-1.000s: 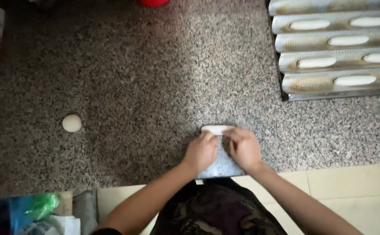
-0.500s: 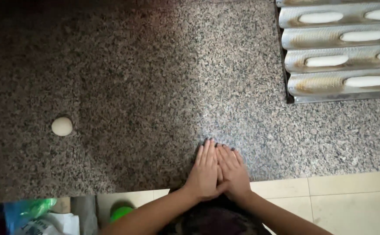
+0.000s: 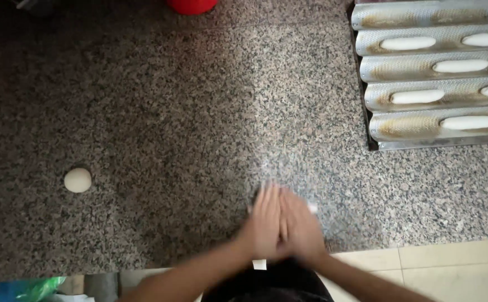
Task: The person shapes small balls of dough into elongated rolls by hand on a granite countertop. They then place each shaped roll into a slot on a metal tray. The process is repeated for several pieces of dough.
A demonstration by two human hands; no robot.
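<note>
The left hand (image 3: pixel 263 223) and the right hand (image 3: pixel 300 226) lie flat and side by side at about 6 o'clock on the speckled granite table (image 3: pixel 171 112), with fingers stretched out and pointing to 12 o'clock. Both are blurred by motion. They press on a piece of pale dough (image 3: pixel 313 208); only small white ends show past the fingers, so I cannot tell its full shape. Open palms pressing down like this probably serve to roll the dough long, not to grip it.

At 9 o'clock, well apart from the hands, one small round dough ball (image 3: pixel 78 180) sits alone on the table. At 2 o'clock stands a metal tray (image 3: pixel 367 98) with long channels, and each channel holds long dough pieces (image 3: pixel 407 43), probably so that they keep their shape. A red container (image 3: pixel 192 5) shows at 12 o'clock, at the edge.
</note>
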